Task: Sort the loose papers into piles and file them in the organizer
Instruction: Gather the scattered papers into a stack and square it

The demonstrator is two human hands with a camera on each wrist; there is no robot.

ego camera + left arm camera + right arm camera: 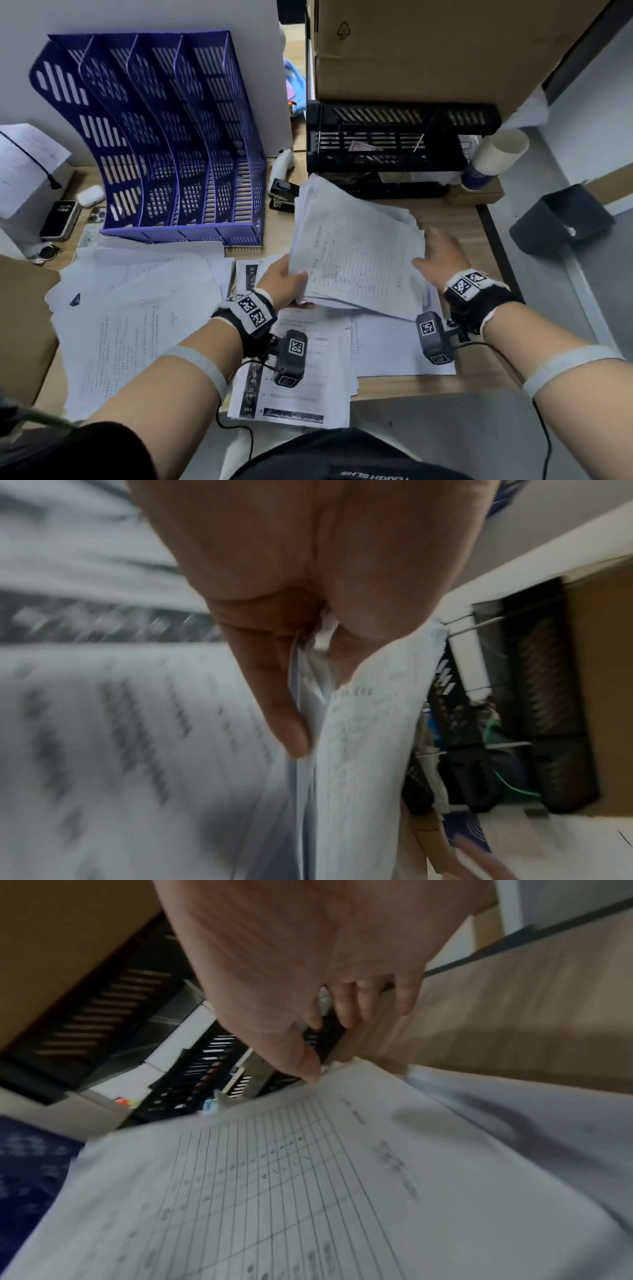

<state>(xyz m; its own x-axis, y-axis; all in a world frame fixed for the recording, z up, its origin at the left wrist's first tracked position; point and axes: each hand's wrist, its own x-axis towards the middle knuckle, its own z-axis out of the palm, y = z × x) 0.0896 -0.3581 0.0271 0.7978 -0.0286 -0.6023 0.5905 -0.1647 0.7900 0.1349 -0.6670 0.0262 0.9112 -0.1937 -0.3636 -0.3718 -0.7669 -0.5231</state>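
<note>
Over the desk's (445, 219) middle, left hand (284, 277) pinches the paper stack (356, 253), right hand (436, 257) loose-fingered; I'd square edges before filing in the blue organizer (154, 137).

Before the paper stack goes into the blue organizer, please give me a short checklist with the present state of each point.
1. Left hand has a grip on the paper stack: ok, thumb on top and fingers under.
2. Right hand supports the stack: not ok, open beside its edge.
3. Stack edges aligned: not ok, sheets fan out.
4. Blue organizer slots free: ok, no papers visible inside.
5. Stack lifted off the desk papers: ok.
6. All sheets of one kind: cannot tell.
</note>
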